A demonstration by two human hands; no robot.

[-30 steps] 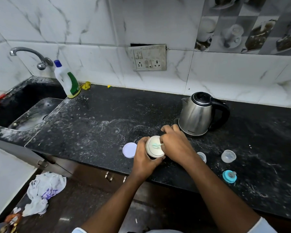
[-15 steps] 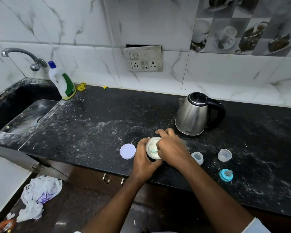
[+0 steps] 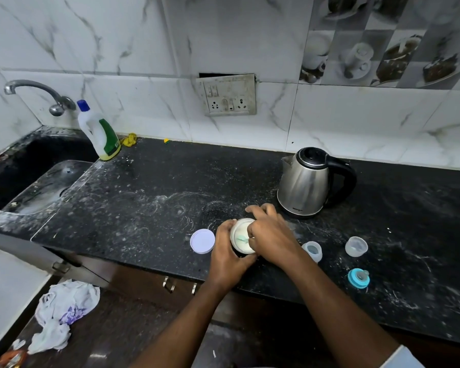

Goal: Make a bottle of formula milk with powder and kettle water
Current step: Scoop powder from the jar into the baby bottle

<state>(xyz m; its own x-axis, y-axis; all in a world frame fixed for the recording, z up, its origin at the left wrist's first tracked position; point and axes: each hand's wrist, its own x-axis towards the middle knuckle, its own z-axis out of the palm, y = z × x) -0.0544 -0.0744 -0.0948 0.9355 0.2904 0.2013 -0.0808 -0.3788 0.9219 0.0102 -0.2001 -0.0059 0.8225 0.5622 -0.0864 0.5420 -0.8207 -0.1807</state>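
An open tin of white powder [image 3: 240, 233] stands near the front of the black counter [image 3: 149, 197]. My left hand [image 3: 227, 251] grips its side. My right hand [image 3: 270, 235] reaches over the tin's mouth and pinches a pale green scoop [image 3: 241, 239] that lies in the powder. The tin's white lid [image 3: 202, 241] lies flat just left. The open baby bottle [image 3: 313, 251] stands right of my right wrist, partly hidden. A clear cap [image 3: 356, 246] and the blue teat ring [image 3: 358, 278] lie further right. The steel kettle [image 3: 307, 181] stands behind, lid shut.
A sink [image 3: 35, 181] with a tap [image 3: 37, 94] lies at the far left, a green-and-white detergent bottle [image 3: 101, 134] beside it. A wall socket [image 3: 227, 95] is above the counter. A crumpled cloth [image 3: 61, 312] lies on the floor.
The view has shifted slightly. My right hand has moved a little further over the tin's mouth, still on the scoop. My left hand keeps its hold on the tin.
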